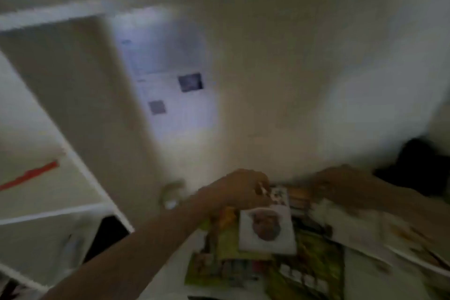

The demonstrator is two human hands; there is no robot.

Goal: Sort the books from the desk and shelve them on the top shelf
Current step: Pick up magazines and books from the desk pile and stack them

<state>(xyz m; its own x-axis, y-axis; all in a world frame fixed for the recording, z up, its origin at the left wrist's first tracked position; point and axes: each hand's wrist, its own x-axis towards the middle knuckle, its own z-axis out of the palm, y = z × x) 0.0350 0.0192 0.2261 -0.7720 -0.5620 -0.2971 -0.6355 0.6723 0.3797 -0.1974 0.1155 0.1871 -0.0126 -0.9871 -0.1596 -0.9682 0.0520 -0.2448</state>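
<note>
Both hands are reaching over a blurred heap of colourful books (267, 251) lying on the pale desk (360, 273), the left hand (243, 190) hovering with curled fingers at a white-covered book (267, 231), the right hand (341, 187) too smeared to tell its grip, beside a white open shelf unit (60, 129).

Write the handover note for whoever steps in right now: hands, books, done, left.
Frame is blurred, so details are rough.
Left hand: over the far edge of the book pile, fingers curled; its grip on anything cannot be confirmed.
Right hand: at the pile's far right, also too blurred to judge.
Books: loose overlapping heap on the desk, a white book on top.
Shelf: on the left; no books visible on it.
Done: nothing shelved that shows.
Left: sort the heap, then shelve it on top.
</note>
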